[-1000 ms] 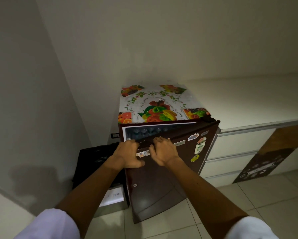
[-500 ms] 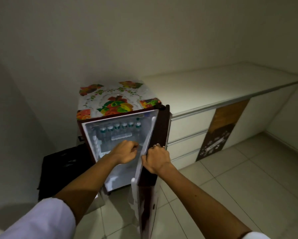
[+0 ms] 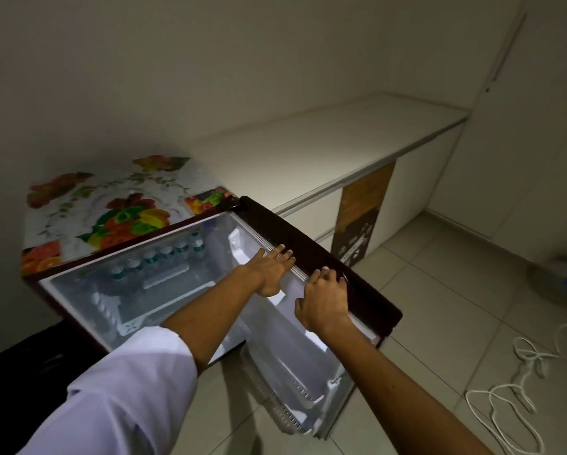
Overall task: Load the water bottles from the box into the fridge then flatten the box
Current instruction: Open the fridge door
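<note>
A small dark-red fridge (image 3: 45, 290) with a fruit-patterned cover on top stands open against the wall. Several water bottles (image 3: 159, 257) with green caps stand in a row inside, at the back. The fridge door (image 3: 311, 244) is swung wide to the right. My left hand (image 3: 270, 269) lies flat, fingers spread, against the door's inner top edge. My right hand (image 3: 323, 298) is curled over the door's top edge nearer me. The box is out of sight.
A long white counter (image 3: 324, 142) with drawers runs to the right of the fridge. A black object (image 3: 29, 359) sits on the floor at the left. A white cord (image 3: 511, 395) lies looped on the tiled floor at the right, near a fan base (image 3: 561, 280).
The fridge door has swung from nearly shut to wide open. Both hands have followed its top edge to the right, and my left hand has opened flat.
</note>
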A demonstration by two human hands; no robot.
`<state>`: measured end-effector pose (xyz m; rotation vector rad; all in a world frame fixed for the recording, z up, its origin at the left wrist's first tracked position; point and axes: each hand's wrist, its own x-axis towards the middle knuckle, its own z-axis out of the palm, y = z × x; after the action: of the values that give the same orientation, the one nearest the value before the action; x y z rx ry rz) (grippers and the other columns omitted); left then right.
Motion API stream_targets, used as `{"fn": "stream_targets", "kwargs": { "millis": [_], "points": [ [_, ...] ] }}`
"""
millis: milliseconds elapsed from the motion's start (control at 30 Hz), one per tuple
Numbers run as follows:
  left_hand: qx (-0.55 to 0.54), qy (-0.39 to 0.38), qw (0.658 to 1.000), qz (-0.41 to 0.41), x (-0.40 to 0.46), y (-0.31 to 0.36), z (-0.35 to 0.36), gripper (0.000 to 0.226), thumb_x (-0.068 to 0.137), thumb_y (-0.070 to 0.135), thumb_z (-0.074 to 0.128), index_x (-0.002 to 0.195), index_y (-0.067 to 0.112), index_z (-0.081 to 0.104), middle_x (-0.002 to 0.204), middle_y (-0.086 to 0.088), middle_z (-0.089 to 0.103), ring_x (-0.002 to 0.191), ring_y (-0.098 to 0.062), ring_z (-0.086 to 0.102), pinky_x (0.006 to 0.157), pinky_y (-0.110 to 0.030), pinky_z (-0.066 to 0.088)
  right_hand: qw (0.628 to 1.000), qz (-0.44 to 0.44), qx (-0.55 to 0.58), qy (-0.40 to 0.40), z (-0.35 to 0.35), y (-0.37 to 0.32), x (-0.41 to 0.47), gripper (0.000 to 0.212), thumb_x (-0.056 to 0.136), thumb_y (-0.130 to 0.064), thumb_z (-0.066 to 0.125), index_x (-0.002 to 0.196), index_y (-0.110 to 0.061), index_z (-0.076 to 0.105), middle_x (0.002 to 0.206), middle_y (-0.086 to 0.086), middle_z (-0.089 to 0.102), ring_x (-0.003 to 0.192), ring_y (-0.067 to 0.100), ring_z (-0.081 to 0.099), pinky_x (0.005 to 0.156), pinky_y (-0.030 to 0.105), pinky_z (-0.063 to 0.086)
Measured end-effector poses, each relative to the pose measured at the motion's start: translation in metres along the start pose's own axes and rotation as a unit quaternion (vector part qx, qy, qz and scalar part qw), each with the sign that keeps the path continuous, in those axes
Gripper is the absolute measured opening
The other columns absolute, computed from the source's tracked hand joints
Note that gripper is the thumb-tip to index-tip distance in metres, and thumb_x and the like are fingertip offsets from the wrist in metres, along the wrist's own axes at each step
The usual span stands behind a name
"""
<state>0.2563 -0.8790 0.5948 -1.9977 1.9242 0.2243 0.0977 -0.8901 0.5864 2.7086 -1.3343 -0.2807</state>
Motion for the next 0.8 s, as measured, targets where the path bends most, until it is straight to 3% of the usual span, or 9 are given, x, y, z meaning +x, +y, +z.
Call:
{"fn": "stream_targets", "kwargs": {
  "millis": [67, 133, 333, 500, 600, 700, 800],
  "points": [
    [0.015, -0.001, 1.0, 0.013, 0.017, 0.003, -0.002, 0.079, 0.093, 0.012, 0.046, 0.155, 0.014, -0.004, 0.162, -0.007, -0.013, 0.148, -0.024, -0.015, 0.121, -0.05, 0.001, 0.999, 0.017, 0.029, -0.001, 0.012, 0.021, 0.012, 0.079, 0.098, -0.048, 0.036, 0.153, 0.001, 0.009, 0.16, 0.022, 0.013, 0.148, 0.038, 0.013, 0.119, 0.052, 0.019],
    [0.013, 0.007, 1.0, 0.019, 0.032, 0.007, -0.006, 0.08, 0.093, 0.013, 0.046, 0.154, 0.013, -0.005, 0.162, -0.007, -0.014, 0.149, -0.024, -0.014, 0.12, -0.05, 0.0, 0.998, 0.022, 0.051, 0.002, 0.023, 0.04, 0.026, 0.083, 0.097, -0.05, 0.036, 0.155, -0.001, 0.0, 0.163, 0.019, 0.001, 0.15, 0.035, 0.002, 0.121, 0.052, 0.011],
    [-0.06, -0.017, 0.997, 0.041, 0.069, 0.008, -0.027, 0.079, 0.095, 0.014, 0.046, 0.154, 0.011, -0.005, 0.161, -0.008, -0.015, 0.149, -0.024, -0.013, 0.121, -0.047, 0.0, 0.997, 0.025, 0.067, -0.015, 0.03, 0.081, 0.075, 0.087, 0.095, -0.056, 0.034, 0.155, -0.006, -0.003, 0.163, 0.014, -0.008, 0.151, 0.03, -0.008, 0.122, 0.049, 0.002],
    [-0.126, -0.027, 0.99, 0.056, 0.078, -0.012, -0.019, 0.083, 0.093, 0.017, 0.051, 0.154, 0.013, -0.006, 0.161, -0.006, -0.017, 0.148, -0.023, -0.017, 0.121, -0.046, -0.002, 0.996, 0.041, 0.084, -0.014, 0.033, 0.094, 0.103, 0.091, 0.093, -0.062, 0.036, 0.156, -0.008, -0.001, 0.164, 0.012, -0.006, 0.151, 0.028, -0.006, 0.121, 0.049, 0.001],
    [-0.152, -0.001, 0.987, 0.044, 0.077, -0.035, -0.002, 0.086, 0.094, 0.024, 0.055, 0.155, 0.02, -0.006, 0.161, -0.005, -0.018, 0.148, -0.024, -0.017, 0.12, -0.048, -0.002, 0.992, 0.06, 0.099, 0.056, 0.041, 0.076, 0.107, 0.091, 0.088, -0.063, 0.031, 0.156, -0.007, 0.006, 0.164, 0.014, -0.001, 0.151, 0.029, -0.003, 0.12, 0.049, -0.001],
    [-0.181, 0.017, 0.983, 0.014, 0.073, -0.063, 0.02, 0.086, 0.095, 0.027, 0.054, 0.154, 0.022, -0.007, 0.161, -0.004, -0.019, 0.148, -0.024, -0.017, 0.119, -0.048, -0.002, 0.983, 0.005, 0.116, 0.14, 0.052, 0.028, 0.105, 0.085, 0.084, -0.05, 0.043, 0.152, -0.002, 0.024, 0.16, 0.019, 0.015, 0.149, 0.033, 0.014, 0.12, 0.053, 0.014],
    [-0.22, 0.023, 0.975, -0.023, 0.061, -0.092, 0.045, 0.086, 0.095, 0.025, 0.053, 0.154, 0.018, -0.009, 0.161, -0.003, -0.018, 0.149, -0.021, -0.015, 0.121, -0.046, 0.0, 0.979, -0.069, 0.134, 0.139, 0.064, -0.036, 0.11, 0.081, 0.079, -0.044, 0.055, 0.146, -0.001, 0.039, 0.155, 0.02, 0.031, 0.145, 0.034, 0.029, 0.115, 0.056, 0.027]
  ]
}}
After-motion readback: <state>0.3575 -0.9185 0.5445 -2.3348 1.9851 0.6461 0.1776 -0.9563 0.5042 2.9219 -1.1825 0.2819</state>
